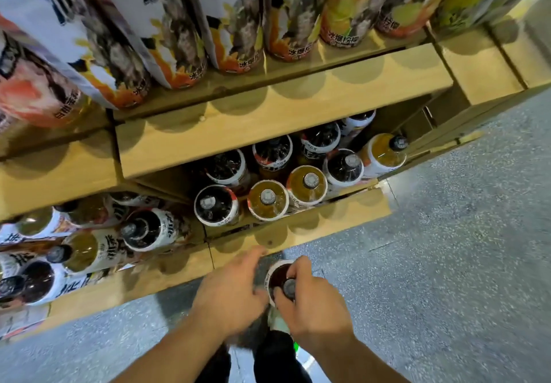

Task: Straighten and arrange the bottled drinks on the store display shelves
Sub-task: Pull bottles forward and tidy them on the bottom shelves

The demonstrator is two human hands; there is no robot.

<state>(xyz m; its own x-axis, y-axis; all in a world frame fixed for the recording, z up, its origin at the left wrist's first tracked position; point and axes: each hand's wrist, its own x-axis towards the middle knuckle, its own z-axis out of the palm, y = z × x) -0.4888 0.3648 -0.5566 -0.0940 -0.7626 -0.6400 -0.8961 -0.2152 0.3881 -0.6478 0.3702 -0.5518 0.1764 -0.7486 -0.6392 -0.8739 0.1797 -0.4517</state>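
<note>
One bottle point(275, 275) in right hand point(316, 305); shelf labels point(299, 51) seemingly "冰爆柠檬".

Floor: grey speckled floor point(447, 248), smooth, with a faint sheen, running along the front of the shelving.
Shelving: pale wooden boards set in tiers; the upper board point(268, 120) juts out above the lower board point(313, 227).
Joints: the boards meet end to end at narrow dark seams; another wooden section point(483, 66) adjoins on the right.
Light: from overhead, throwing soft rounded shadows onto the board fronts.
</note>
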